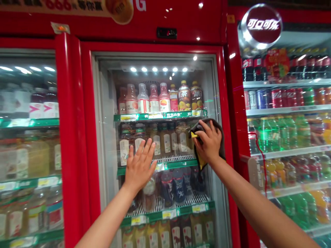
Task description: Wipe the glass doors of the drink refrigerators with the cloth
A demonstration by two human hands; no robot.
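Note:
A closed glass door [160, 137] in a red frame fills the middle of the head view. My left hand [139, 167] is held up flat in front of the glass, fingers stretched and a little spread, with nothing in it. Whether its palm touches the pane I cannot tell. To the right, my right hand [210, 141] presses a dark cloth [221, 129] with yellow parts against the door near its right edge. Part of the cloth is hidden behind the fingers and hangs below them.
Behind the glass, bottles [153, 98] stand on shelves with green price strips [160, 116]. Another glass-fronted cooler section [28, 137] adjoins on the left. On the right is a drinks cooler [287, 110] with a round sign [261, 27], a grey handle [255, 172] and a red cord [263, 162].

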